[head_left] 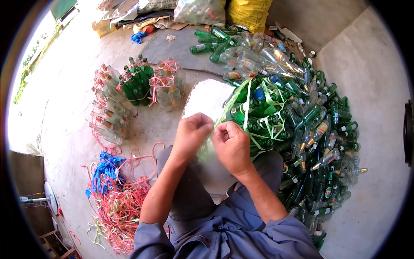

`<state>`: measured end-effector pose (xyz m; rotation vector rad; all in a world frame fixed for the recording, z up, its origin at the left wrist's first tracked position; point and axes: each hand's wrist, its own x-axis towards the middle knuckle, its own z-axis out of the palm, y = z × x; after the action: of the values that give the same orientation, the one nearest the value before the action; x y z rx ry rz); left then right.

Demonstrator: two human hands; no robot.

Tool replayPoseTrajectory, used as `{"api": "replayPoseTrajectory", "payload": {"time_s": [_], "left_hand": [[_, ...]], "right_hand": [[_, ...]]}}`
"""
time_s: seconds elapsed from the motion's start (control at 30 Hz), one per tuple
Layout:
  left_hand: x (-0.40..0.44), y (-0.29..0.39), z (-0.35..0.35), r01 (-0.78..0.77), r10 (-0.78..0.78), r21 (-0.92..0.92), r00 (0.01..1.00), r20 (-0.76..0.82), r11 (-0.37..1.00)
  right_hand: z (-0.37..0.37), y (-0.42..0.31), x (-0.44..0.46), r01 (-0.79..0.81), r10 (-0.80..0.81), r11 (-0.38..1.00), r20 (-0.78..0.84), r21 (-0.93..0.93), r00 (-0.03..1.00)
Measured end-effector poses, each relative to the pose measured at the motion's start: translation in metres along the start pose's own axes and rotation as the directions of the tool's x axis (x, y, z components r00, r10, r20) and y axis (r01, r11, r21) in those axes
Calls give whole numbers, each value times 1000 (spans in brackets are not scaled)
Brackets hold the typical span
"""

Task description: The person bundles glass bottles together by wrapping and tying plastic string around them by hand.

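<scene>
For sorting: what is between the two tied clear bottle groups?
Green bottles tied with pink string stand between the left clear group and right clear group, head view.

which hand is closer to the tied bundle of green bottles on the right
The right. The right hand is just off the left side of the green bottle bundle; the left hand is farther left, on the far side of the right hand.

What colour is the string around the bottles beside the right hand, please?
The string is pale green, best in the head view.
</scene>
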<state>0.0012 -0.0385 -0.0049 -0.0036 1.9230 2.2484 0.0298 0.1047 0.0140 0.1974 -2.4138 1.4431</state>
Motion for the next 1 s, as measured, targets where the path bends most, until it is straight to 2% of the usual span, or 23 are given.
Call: {"api": "replayPoseTrajectory", "payload": {"time_s": [0.03, 0.07, 0.17, 0.27, 0.37, 0.47, 0.57, 0.67, 0.73, 0.83, 0.93, 1.0], "left_hand": [[-1, 0, 0, -27, 28, 78, 1000, -12, 997], [-2, 0, 0, -53, 57, 155, 998, -21, 986], [0, 0, 1, 18, -19, 148, 1000, 5, 989], [1, 6, -3, 75, -75, -9, 996, 55, 997], [0, -7, -1, -81, 80, 84, 997, 18, 993], [1, -10, -1, -49, 50, 165, 999, -1, 985], [0, -4, 1, -20, 20, 6, 1000, 11, 1000], [0, -4, 1, -30, 31, -39, 999, 30, 999], [-1, -2, 2, -24, 27, -52, 998, 53, 998], [-2, 3, 1, -14, 18, -46, 997, 77, 999], [-4, 4, -2, 3, -1, -19, 997, 82, 1000], [-2, 2, -2, 14, -13, -10, 997, 82, 1000]], "right_hand": [[0, -1, -1, -57, 56, 996, 16, 61, 998], [-2, -2, 1, -30, 30, 999, 17, 13, 999], [-9, -5, 7, 22, -21, 995, 13, -93, 1000], [-7, -7, 6, 22, -22, 997, 1, -76, 1000], [-8, -1, 1, -13, 14, 1000, 39, -20, 999], [-9, 2, 1, -43, 44, 999, 40, -34, 998], [-8, -4, 2, 40, -43, 996, -34, -86, 998], [-12, -9, 4, 130, -140, 985, -80, -110, 987], [-16, -17, 5, 89, -89, 996, -27, -15, 996], [-16, -11, 3, -81, 81, 997, 85, -7, 993], [-10, -1, -1, -196, 186, 972, 87, 126, 979], [-10, 0, -3, -210, 197, 962, 90, 172, 976]]}}
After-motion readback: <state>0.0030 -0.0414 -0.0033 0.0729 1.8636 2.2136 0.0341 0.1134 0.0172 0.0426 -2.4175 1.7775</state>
